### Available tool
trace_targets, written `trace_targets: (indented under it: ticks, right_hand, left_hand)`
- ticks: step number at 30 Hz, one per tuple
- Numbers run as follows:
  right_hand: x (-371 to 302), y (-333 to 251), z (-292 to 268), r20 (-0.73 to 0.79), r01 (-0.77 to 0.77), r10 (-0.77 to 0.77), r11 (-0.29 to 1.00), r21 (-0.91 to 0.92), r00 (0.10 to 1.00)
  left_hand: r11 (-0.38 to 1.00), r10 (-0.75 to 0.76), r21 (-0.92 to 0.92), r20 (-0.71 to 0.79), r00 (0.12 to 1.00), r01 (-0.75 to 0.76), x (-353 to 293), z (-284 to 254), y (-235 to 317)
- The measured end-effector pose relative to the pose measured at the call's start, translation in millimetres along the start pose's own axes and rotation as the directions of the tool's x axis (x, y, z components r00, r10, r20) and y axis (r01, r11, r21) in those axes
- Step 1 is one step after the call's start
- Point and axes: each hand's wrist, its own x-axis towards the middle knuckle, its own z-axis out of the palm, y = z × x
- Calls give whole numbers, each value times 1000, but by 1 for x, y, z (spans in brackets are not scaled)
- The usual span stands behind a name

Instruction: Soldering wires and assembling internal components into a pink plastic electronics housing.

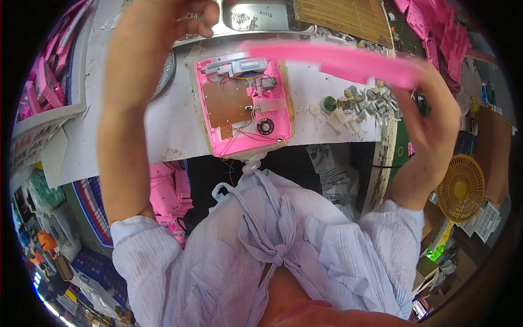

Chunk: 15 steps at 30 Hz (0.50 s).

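Note:
My right hand is closed on one end of a pink plastic panel, smeared by motion and held above the table. Reaching over the far side, my left hand is partly cut off by the top edge. Its visible fingers are bent but apart, beside a metal tray, and nothing shows in them. Between my arms lies an uncovered pink plastic housing. Inside it are a brown board, a small round speaker, a grey plastic mechanism, a small motor and thin wires.
A metal tray with small metal parts stands at the back, next to a cardboard piece. Many small motors and white parts are heaped right of the housing. Pink shells fill a white crate at left. A yellow basket is at right.

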Motion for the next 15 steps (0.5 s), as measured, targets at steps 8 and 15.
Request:
trace_targets:
  ticks: [8, 15]
  right_hand:
    - [102, -37, 44, 48, 539, -541, 818, -202, 840]
    - [11, 8, 139, 164, -325, 285, 888, 327, 944]
  left_hand:
    - [841, 75, 517, 175, 982, -156, -44, -40, 47]
    - [997, 71, 65, -429, 900, -47, -126, -90, -15]
